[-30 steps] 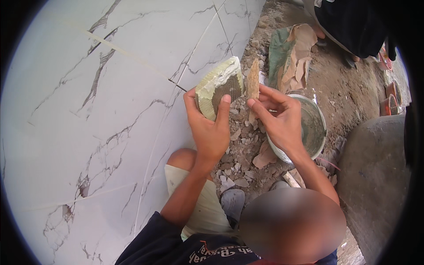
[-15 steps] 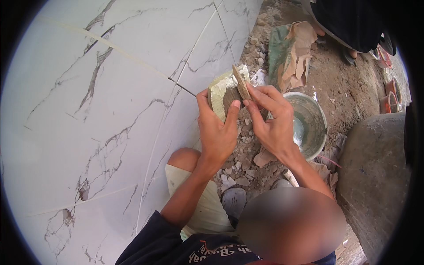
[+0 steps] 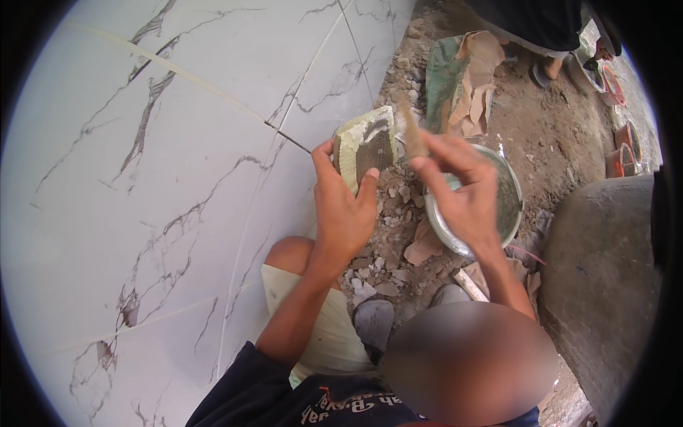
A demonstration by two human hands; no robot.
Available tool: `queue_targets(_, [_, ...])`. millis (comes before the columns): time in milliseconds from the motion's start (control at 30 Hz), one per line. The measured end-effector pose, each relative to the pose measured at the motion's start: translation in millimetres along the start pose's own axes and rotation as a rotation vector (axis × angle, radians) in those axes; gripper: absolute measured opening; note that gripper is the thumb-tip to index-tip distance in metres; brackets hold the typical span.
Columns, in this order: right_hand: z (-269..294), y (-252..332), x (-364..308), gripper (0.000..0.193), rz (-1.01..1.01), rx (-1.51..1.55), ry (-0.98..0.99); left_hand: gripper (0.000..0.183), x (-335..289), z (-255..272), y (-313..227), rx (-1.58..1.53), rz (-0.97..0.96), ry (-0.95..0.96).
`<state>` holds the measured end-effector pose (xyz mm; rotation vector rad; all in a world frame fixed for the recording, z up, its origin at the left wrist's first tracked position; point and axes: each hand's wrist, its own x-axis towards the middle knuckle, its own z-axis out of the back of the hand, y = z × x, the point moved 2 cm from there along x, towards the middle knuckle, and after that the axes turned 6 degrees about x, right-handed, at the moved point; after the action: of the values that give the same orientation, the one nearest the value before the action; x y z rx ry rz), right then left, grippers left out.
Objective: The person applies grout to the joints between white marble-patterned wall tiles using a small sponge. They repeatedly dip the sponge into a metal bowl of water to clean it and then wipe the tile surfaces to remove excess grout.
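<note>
My left hand [image 3: 345,206] grips a flat, roughly square slab [image 3: 375,153] by its near and left edges, the thumb on its face. Pale yellow paste coats its edges and part of its grey-brown face, which shows fine ridges. To its right, my right hand [image 3: 466,188] pinches a thin brown flat strip [image 3: 410,132] between thumb and fingers; both are blurred by motion. The strip stands apart from the slab. Below my right hand is a grey bucket [image 3: 514,186], partly hidden by the hand, with something pale and wet inside.
White, grey-veined tiles [image 3: 178,178] cover the left side, with paste-filled joints. Rubble [image 3: 388,274] lies along their edge. A torn green and brown paper sack [image 3: 462,82] lies ahead. Another person [image 3: 533,25] is at the top right, near orange-rimmed pails [image 3: 622,160]. A large grey rounded block [image 3: 605,249] stands at right.
My right hand has drawn the brown strip away from the slab, moving right and slightly down toward the bucket. The slab's pasted face shows more openly. The other person has shifted.
</note>
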<state>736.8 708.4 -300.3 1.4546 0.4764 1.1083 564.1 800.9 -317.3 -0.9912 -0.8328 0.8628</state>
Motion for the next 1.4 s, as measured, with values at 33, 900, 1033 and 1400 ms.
queue_targets(33, [20.1,-4.0,1.6,0.039,-0.079,0.019,-0.093,0.053,0.2,-0.4,2.2,-0.028,0.035,0.009])
queue_targets(900, [94.8,-14.2,-28.3,0.059,0.347,-0.473,0.221,0.046,-9.0,-29.5,-14.9,-0.378,0.501,0.251])
queue_targets(1033, [40.7,7.9,-39.1,0.06,0.474,-0.735,0.281,0.052,-19.8,-48.7,-1.8,-0.479,0.482,0.34])
queue_targets(1400, [82.5,-66.2,-53.1,0.046,-0.547,0.483,-0.19,0.055,-19.6,-34.9,-35.8,-0.252,0.25,0.495])
